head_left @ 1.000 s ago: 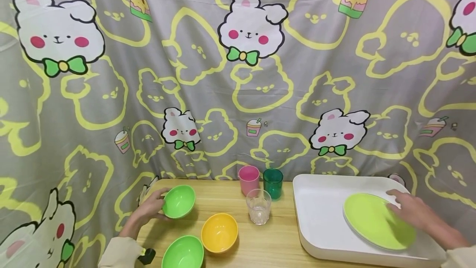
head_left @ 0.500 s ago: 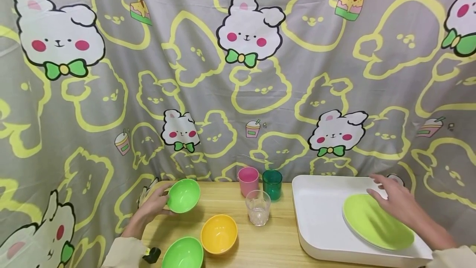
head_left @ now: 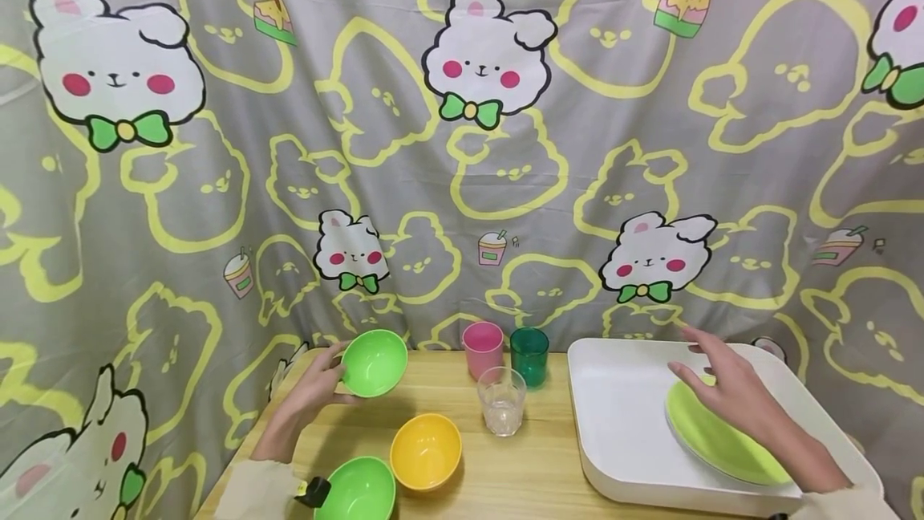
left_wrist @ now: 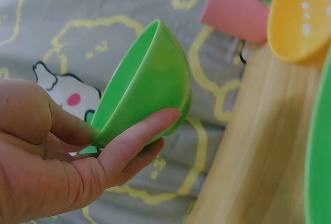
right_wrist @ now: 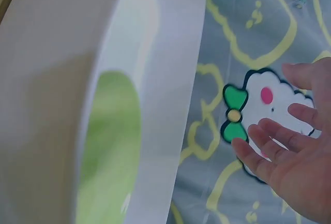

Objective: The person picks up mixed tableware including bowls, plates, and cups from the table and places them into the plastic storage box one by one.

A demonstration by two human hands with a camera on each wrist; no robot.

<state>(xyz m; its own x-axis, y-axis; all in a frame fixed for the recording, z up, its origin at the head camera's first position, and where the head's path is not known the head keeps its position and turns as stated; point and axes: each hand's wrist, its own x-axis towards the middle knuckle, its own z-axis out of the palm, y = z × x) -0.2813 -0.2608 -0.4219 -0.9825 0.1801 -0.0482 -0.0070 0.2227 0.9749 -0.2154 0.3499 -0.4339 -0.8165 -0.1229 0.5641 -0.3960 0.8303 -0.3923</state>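
Observation:
My left hand (head_left: 321, 382) holds a green bowl (head_left: 375, 363) by its left rim, above the table's back left. In the left wrist view the thumb lies at the rim of the tilted bowl (left_wrist: 150, 84) and the fingers run along its outside. My right hand (head_left: 729, 383) is over the white tray (head_left: 613, 424), its fingers apart and holding nothing. Beneath it a lime green plate (head_left: 722, 440) lies in the tray, partly hidden by the hand and forearm. The right wrist view shows those fingers (right_wrist: 269, 141) loosely spread.
A second green bowl (head_left: 361, 492) and a yellow bowl (head_left: 426, 452) sit on the wooden table (head_left: 520, 480) at the front. Behind them stand a clear glass (head_left: 502, 404), a pink cup (head_left: 482, 347) and a dark green cup (head_left: 530, 355). A patterned curtain (head_left: 433, 183) hangs behind.
My left hand has lifted the green bowl and carried it right and toward the back. My right hand has moved left from the plate's right side, over the tray.

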